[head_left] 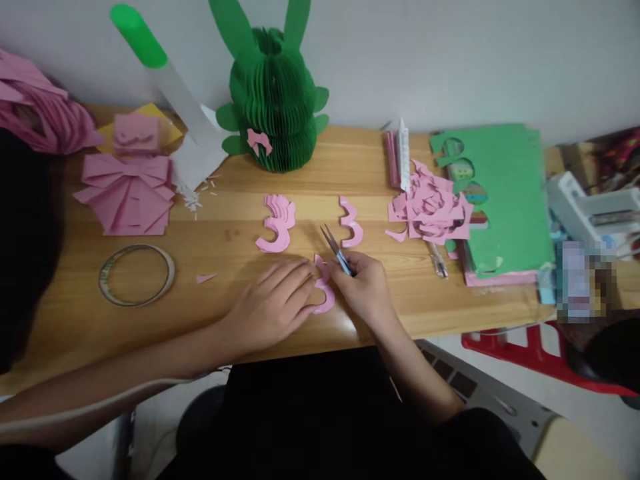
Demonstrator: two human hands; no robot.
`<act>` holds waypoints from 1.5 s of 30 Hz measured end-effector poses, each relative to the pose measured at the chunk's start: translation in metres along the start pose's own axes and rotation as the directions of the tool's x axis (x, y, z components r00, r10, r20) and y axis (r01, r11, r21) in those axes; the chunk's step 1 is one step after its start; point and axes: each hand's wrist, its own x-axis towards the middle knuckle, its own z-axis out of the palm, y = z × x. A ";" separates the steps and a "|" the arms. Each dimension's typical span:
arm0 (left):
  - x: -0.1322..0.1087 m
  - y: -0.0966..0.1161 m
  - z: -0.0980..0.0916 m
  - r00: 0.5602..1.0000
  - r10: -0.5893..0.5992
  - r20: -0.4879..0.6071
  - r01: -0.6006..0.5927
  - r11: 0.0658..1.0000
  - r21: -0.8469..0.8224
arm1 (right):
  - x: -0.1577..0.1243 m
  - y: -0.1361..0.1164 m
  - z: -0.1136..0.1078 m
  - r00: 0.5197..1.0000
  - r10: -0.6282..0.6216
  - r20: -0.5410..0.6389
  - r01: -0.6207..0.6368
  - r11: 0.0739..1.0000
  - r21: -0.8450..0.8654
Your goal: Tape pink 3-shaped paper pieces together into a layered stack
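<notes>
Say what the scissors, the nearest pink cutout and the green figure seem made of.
Scissors: probably metal blades, grey with slight sheen; blue part perhaps plastic. Pink cutout: likely paper, fairly matte, thin, crisply cut. Green figure: apparently matte paper, finely pleated.

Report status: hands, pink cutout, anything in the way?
Right hand: holding scissors. Left hand: at pink cutout on table. No clutter atop cutout; pink stack lies just beyond.

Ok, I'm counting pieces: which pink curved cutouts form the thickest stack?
The stack below the green paper figure: many layered edges show. The cutout farther right, near the scissors, looks thinner, as does the piece by the left hand.
</notes>
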 end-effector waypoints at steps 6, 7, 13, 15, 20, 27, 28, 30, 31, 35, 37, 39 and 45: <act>0.003 -0.013 0.005 0.994 -0.043 0.100 0.048 0.998 -0.047 | 0.000 0.002 0.006 1.000 0.008 0.020 -0.008 1.000 -0.013; 0.003 -0.013 0.006 0.992 -0.043 0.116 0.050 0.997 -0.058 | 0.000 0.002 0.007 1.000 0.014 0.018 -0.014 1.000 -0.020; 0.004 -0.011 0.007 0.986 -0.061 0.154 0.073 0.995 -0.074 | -0.002 0.000 0.011 0.998 0.066 -0.011 -0.067 0.995 -0.079; 0.004 -0.012 0.007 0.987 -0.061 0.151 0.074 0.994 -0.077 | -0.003 -0.002 0.012 0.997 0.068 -0.029 -0.071 0.992 -0.102; 0.004 -0.013 0.007 0.990 -0.047 0.130 0.052 0.998 -0.039 | -0.004 -0.003 0.015 0.997 0.050 -0.063 -0.061 0.982 -0.177; 0.005 -0.013 0.007 0.993 -0.041 0.114 0.040 0.999 0.008 | -0.004 -0.003 0.015 0.997 0.028 -0.071 -0.042 0.978 -0.203; 0.005 -0.012 0.007 0.993 -0.041 0.115 0.039 0.999 0.014 | -0.004 -0.003 0.014 0.998 0.026 -0.066 -0.038 0.979 -0.198; 0.006 -0.012 0.007 0.993 -0.040 0.112 0.038 0.999 0.022 | -0.003 -0.003 0.013 0.998 0.021 -0.055 -0.031 0.982 -0.188; 0.006 -0.012 0.008 0.993 -0.038 0.107 0.036 0.999 0.024 | -0.003 -0.003 0.013 0.999 0.020 -0.050 -0.029 0.982 -0.184; 0.006 -0.013 0.008 0.995 -0.029 0.099 0.026 0.999 0.030 | -0.002 -0.002 0.012 0.999 0.017 -0.036 -0.024 0.981 -0.193; 0.005 -0.013 0.008 0.994 -0.028 0.102 0.025 0.999 0.029 | -0.002 -0.002 0.012 0.999 0.016 -0.037 -0.023 0.979 -0.201; 0.005 -0.013 0.007 0.994 -0.031 0.106 0.028 0.999 0.027 | -0.002 -0.002 0.012 0.999 0.013 -0.041 -0.022 0.978 -0.207; 0.005 -0.012 0.007 0.992 -0.039 0.124 0.035 0.999 0.031 | -0.003 -0.003 0.012 0.999 0.021 -0.048 -0.031 0.974 -0.225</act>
